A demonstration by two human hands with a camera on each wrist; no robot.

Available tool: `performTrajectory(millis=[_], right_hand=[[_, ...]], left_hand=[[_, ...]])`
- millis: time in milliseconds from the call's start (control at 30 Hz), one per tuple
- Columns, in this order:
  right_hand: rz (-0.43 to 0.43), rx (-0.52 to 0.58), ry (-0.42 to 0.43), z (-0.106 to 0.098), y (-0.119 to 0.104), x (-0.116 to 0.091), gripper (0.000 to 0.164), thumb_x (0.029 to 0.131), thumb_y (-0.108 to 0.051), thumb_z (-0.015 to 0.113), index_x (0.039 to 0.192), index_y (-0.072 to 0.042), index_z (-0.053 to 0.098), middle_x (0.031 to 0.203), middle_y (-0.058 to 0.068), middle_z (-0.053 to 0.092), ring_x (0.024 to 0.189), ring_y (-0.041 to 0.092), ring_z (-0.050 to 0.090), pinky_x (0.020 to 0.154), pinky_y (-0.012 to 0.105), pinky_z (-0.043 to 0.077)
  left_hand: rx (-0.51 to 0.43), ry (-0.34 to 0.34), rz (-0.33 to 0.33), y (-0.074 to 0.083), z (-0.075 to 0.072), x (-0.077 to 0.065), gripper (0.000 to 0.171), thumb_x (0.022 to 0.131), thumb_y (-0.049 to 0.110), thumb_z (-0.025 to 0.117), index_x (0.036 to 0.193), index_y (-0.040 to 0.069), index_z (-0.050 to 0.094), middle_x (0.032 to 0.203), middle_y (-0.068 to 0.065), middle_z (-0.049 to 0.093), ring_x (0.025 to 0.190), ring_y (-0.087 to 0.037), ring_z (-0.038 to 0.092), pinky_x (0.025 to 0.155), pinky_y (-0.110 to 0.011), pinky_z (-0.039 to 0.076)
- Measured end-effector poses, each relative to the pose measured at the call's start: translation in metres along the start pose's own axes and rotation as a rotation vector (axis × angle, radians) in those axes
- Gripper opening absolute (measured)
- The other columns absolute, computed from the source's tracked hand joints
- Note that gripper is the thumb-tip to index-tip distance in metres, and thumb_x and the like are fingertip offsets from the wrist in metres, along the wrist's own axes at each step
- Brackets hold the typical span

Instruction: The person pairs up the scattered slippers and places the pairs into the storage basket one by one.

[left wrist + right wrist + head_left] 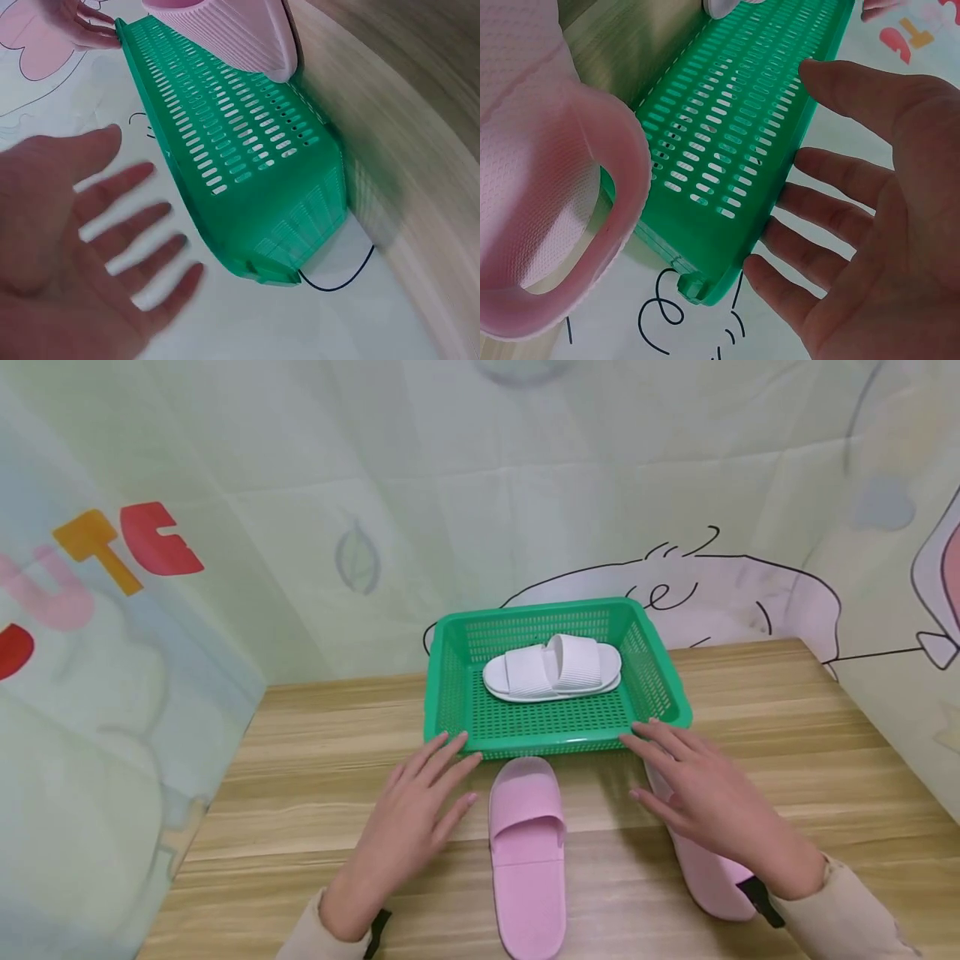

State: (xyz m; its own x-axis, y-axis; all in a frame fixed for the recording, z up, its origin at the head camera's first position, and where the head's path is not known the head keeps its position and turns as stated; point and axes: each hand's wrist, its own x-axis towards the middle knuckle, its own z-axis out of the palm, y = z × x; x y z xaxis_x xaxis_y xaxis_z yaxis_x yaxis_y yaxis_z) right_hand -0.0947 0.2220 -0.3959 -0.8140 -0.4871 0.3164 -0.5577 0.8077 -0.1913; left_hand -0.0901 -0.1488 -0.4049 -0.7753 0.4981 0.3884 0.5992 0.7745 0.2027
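Observation:
A green plastic basket (555, 741) with slotted walls stands on the table, and a pair of white slippers (525, 670) lies inside it. My left hand (408, 822) hovers by the basket's front left corner; in the left wrist view its spread fingers (139, 225) are apart from the rim. At the front right corner is my right hand (708, 789), fingers extended, fingertips at the rim; whether they touch it I cannot tell. One pink slipper (528, 885) lies between the hands, toe toward the basket. Another pink slipper (705, 872) lies partly hidden beneath the right hand.
The wooden table (322, 760) extends to both sides of the basket. Behind it hangs a pale printed cloth (420, 527) with cartoon drawings and coloured letters, close to the basket's back edge.

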Motion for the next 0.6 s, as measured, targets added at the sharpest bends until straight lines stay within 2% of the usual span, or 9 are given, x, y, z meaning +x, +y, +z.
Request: performTrajectory(millis=[100, 200, 367, 500, 600], right_hand=[[0.006, 0.007, -0.006, 0.0, 0.001, 0.0, 0.066, 0.09, -0.027, 0.085, 0.147, -0.007, 0.061, 0.147, 0.017, 0.06, 0.14, 0.045, 0.053, 0.107, 0.064, 0.05], [0.007, 0.014, -0.007, 0.001, 0.001, 0.0, 0.065, 0.09, -0.026, 0.085, 0.147, -0.006, 0.06, 0.148, 0.017, 0.06, 0.141, 0.045, 0.052, 0.106, 0.063, 0.051], [0.009, 0.018, -0.005, 0.001, 0.001, 0.0, 0.066, 0.091, -0.026, 0.085, 0.148, -0.006, 0.06, 0.149, 0.018, 0.059, 0.141, 0.045, 0.051, 0.106, 0.062, 0.051], [0.008, 0.024, -0.001, 0.001, 0.0, 0.0, 0.066, 0.09, -0.025, 0.085, 0.148, -0.006, 0.06, 0.149, 0.017, 0.059, 0.142, 0.045, 0.051, 0.106, 0.062, 0.051], [0.004, 0.029, 0.006, 0.001, 0.0, 0.0, 0.066, 0.09, -0.023, 0.086, 0.149, -0.006, 0.06, 0.149, 0.017, 0.059, 0.142, 0.045, 0.051, 0.106, 0.062, 0.051]], left_hand=[[-0.041, 0.009, 0.137, 0.001, 0.002, 0.003, 0.038, 0.097, 0.016, 0.077, 0.135, 0.013, 0.072, 0.153, -0.01, 0.06, 0.145, -0.035, 0.051, 0.111, -0.06, 0.047], [-0.076, -0.03, 0.236, 0.003, 0.005, 0.005, 0.037, 0.095, 0.009, 0.078, 0.131, 0.013, 0.073, 0.145, -0.008, 0.066, 0.138, -0.032, 0.058, 0.11, -0.053, 0.05], [-0.059, -0.129, 0.277, 0.006, 0.012, 0.01, 0.042, 0.095, 0.003, 0.074, 0.136, 0.015, 0.072, 0.139, -0.003, 0.07, 0.13, -0.025, 0.063, 0.106, -0.045, 0.054], [-0.032, -0.196, 0.29, 0.009, 0.018, 0.012, 0.051, 0.094, -0.005, 0.07, 0.14, 0.018, 0.069, 0.143, -0.001, 0.067, 0.134, -0.025, 0.06, 0.105, -0.045, 0.054], [-0.01, -0.237, 0.316, 0.011, 0.021, 0.013, 0.066, 0.089, -0.012, 0.07, 0.146, 0.021, 0.064, 0.149, -0.002, 0.063, 0.141, -0.027, 0.055, 0.104, -0.048, 0.054]])
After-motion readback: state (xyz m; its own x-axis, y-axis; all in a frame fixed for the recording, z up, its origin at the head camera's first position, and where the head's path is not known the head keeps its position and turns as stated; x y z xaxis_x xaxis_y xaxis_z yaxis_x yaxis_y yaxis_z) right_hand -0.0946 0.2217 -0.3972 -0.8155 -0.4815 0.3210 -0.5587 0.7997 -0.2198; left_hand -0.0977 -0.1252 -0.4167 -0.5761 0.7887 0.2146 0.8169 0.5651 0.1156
